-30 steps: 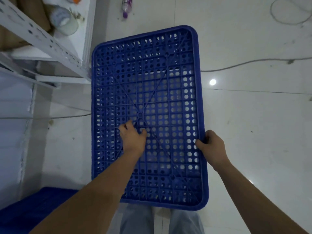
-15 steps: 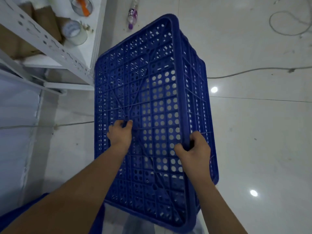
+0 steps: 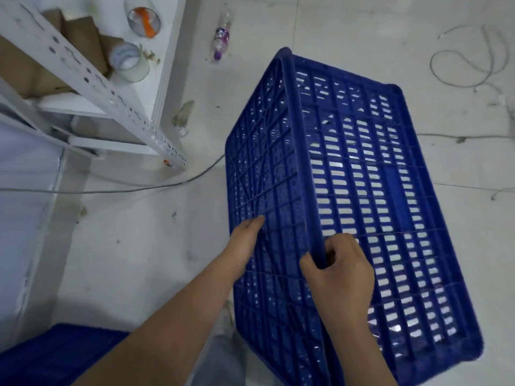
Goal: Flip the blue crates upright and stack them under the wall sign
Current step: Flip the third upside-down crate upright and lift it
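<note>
A second blue crate (image 3: 53, 355) shows at lower left, on the floor (image 3: 133, 246). The left hand (image 3: 245, 238) lies flat, fingers extended, against the tilted blue crate's (image 3: 362, 204) perforated base; the right hand (image 3: 338, 271) is curled around its edge ridge.

Pale tiled floor (image 3: 133, 260), scuffed; plastic bottle (image 3: 221, 37) lying top centre, grey cable (image 3: 139, 188) trailing left, looped wire (image 3: 468, 65) upper right.

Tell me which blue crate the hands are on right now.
The big slatted crate tipped on edge at centre-right: right hand grips its corner edge, left hand presses its base. The other crate sits untouched at bottom left.
</note>
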The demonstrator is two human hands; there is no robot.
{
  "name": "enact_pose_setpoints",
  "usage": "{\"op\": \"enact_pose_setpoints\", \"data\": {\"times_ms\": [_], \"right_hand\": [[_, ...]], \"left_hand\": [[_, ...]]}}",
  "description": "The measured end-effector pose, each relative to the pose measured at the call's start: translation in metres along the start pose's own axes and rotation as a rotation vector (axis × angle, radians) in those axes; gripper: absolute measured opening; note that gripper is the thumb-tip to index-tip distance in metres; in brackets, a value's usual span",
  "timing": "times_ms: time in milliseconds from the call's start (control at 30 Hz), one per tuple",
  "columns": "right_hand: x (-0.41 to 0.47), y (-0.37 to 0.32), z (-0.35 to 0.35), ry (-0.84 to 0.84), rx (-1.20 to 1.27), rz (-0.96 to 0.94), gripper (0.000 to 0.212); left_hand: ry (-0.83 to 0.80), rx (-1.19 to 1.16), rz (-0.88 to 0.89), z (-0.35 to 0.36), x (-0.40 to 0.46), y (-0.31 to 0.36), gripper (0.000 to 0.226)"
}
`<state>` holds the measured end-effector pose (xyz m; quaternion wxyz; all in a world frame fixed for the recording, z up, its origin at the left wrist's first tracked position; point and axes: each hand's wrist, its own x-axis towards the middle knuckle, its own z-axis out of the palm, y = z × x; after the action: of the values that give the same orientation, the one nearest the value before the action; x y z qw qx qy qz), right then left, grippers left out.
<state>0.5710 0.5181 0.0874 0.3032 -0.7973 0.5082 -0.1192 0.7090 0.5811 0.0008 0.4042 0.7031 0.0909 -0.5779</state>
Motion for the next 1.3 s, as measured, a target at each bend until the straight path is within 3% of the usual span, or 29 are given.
{"op": "enact_pose_setpoints", "data": {"times_ms": [133,267,500,700,867,967,1067,1200,1300], "right_hand": [[-0.005,0.005,0.022,-0.01,-0.019,0.047,0.034],[-0.008,0.011,0.051,-0.097,-0.072,0.132,0.023],[-0.014,-0.005,0.107,-0.293,-0.188,0.198,0.016],[-0.02,-0.021,0.119,-0.274,-0.307,0.048,0.028],[-0.002,0.004,0.098,-0.559,-0.248,-0.06,0.024],[0.019,0.019,0.06,-0.468,-0.151,-0.1,0.021],[0.043,0.045,0.016,-0.283,-0.013,0.045,0.016],[0.074,0.104,-0.037,-0.027,-0.091,0.236,0.037],[0.086,0.148,-0.058,-0.092,-0.057,0.533,0.058]], "left_hand": [[-0.126,-0.118,0.082,0.029,-0.014,0.009,0.056],[-0.157,0.047,0.197,0.038,-0.016,0.01,0.068],[-0.022,0.228,0.201,0.007,0.001,0.001,0.049],[0.009,0.339,0.197,-0.011,0.008,-0.004,0.049],[0.033,0.282,0.183,-0.006,0.005,-0.005,0.049],[0.142,0.266,0.158,-0.001,0.001,-0.008,0.043],[0.29,0.239,0.147,0.006,-0.007,-0.012,0.04],[0.35,0.256,0.182,0.015,-0.019,-0.023,0.037],[0.39,0.249,0.196,0.017,-0.022,-0.027,0.036]]}}
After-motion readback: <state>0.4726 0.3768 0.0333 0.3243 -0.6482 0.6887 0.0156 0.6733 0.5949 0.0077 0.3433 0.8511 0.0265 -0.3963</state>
